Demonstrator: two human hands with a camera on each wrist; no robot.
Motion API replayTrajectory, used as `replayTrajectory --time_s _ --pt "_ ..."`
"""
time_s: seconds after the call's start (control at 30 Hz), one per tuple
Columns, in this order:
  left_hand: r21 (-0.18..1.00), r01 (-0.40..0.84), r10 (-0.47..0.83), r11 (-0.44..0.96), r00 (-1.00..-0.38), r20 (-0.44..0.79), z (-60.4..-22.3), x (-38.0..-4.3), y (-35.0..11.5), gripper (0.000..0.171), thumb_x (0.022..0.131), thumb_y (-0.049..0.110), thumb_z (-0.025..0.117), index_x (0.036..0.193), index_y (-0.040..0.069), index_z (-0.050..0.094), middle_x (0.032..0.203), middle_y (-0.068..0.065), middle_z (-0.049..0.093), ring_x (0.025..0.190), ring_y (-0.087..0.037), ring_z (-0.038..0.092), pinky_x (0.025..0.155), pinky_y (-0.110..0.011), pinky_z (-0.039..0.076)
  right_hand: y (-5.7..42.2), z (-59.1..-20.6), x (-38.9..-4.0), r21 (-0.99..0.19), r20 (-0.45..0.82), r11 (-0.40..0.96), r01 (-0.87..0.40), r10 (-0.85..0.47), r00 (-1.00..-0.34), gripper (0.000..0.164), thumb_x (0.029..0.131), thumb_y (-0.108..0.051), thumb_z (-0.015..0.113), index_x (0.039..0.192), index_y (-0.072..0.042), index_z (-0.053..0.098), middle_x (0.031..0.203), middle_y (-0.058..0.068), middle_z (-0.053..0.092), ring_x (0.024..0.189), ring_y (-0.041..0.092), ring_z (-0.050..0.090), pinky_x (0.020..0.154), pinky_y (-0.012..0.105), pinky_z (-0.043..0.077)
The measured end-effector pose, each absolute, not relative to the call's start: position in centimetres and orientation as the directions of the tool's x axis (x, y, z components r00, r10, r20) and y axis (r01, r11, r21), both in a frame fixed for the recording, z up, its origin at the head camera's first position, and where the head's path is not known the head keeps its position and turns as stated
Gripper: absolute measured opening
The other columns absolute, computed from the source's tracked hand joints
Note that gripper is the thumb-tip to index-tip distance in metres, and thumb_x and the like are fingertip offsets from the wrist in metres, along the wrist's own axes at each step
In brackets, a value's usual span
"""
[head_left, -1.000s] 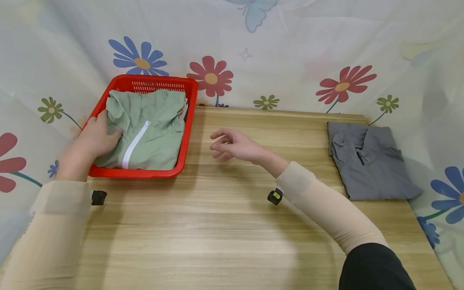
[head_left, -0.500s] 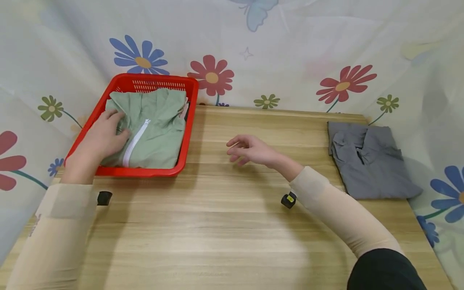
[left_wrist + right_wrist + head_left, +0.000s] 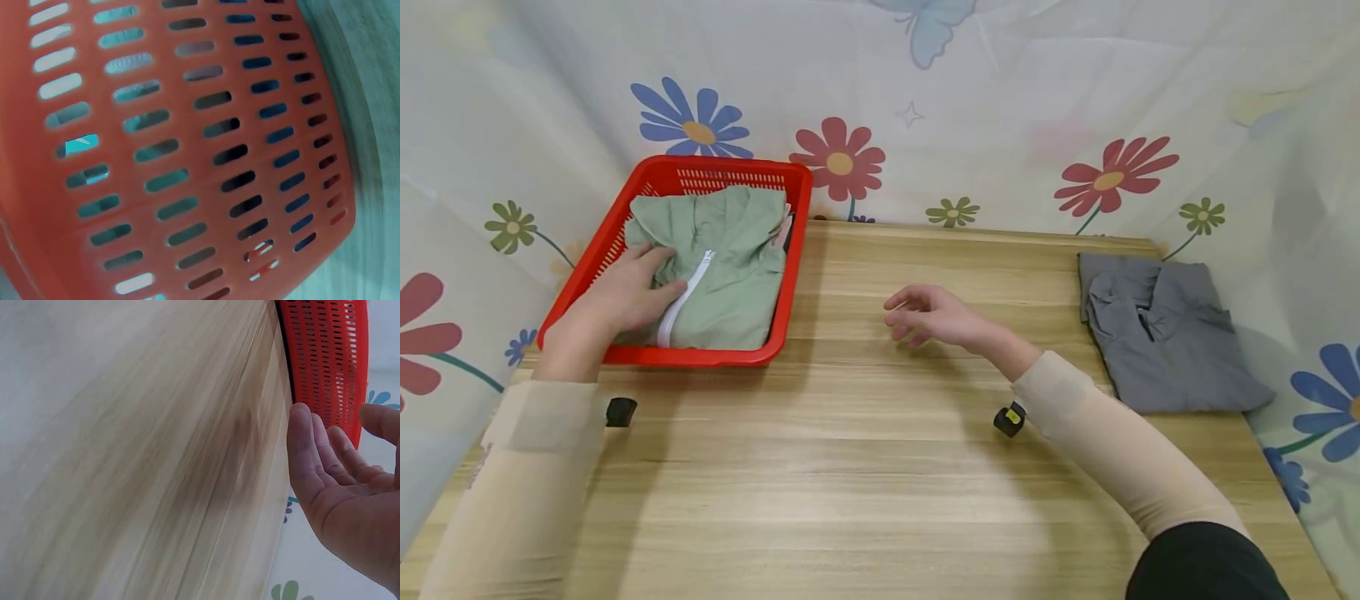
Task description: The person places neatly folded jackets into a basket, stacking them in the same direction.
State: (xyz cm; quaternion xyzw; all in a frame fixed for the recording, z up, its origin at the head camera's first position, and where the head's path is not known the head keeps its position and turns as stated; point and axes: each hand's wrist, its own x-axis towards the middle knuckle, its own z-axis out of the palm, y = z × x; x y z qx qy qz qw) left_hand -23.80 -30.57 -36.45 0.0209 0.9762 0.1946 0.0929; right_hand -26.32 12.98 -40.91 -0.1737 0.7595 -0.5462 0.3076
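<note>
A light green garment [image 3: 741, 279] with a white zipper lies folded in the red plastic basket [image 3: 685, 357]. On the garment's left part rests my left hand [image 3: 621, 293], fingers loosely bent, thumb near the zipper. Whether its fingertips grip any fabric does not show; the left wrist view is filled by the basket's slotted wall [image 3: 128, 189]. My right hand [image 3: 938, 317] hovers over the table to the right of the basket and holds nothing. In the right wrist view its relaxed fingers [image 3: 302, 444] appear in front of the basket.
A folded grey garment [image 3: 1180, 354] lies at the table's right side. Other cloth, pinkish and dark, peeks out at the basket's right inside edge. The wooden table [image 3: 820, 467] ends at a flower-printed curtain [image 3: 1000, 108] at the back and sides.
My left hand has shifted from the basket's left rim rightward onto the green garment. My right hand has drawn a little to the right, away from the basket.
</note>
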Motion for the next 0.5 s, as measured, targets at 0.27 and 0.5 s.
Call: replayTrajectory --time_s 0.27,0.5 --pt "0.416 0.028 0.082 0.909 -0.990 -0.112 -35.7 -23.2 -28.9 0.071 0.101 0.028 0.062 0.157 -0.002 0.032 0.157 -0.035 0.022 0.141 -0.055 0.023 0.101 -0.077 0.034 14.5 -40.9 -26.4 -0.944 -0.267 0.318 0.087 -0.580 -0.770 0.041 0.106 -0.013 0.057 0.140 0.010 0.049 0.127 0.033 0.059 0.113 0.047 0.062 0.092 0.056 0.054" --pt "0.442 0.079 0.123 0.893 -0.990 -0.071 -35.1 -22.8 -27.3 0.063 0.101 0.027 0.063 0.153 0.000 0.041 0.152 -0.033 0.034 0.135 -0.053 0.031 0.101 -0.074 0.037 15.5 -40.6 -26.5 -0.941 -0.269 0.327 0.089 -0.561 -0.783 0.043 0.106 -0.015 0.057 0.140 0.010 0.049 0.129 0.032 0.060 0.113 0.045 0.063 0.089 0.052 0.056"
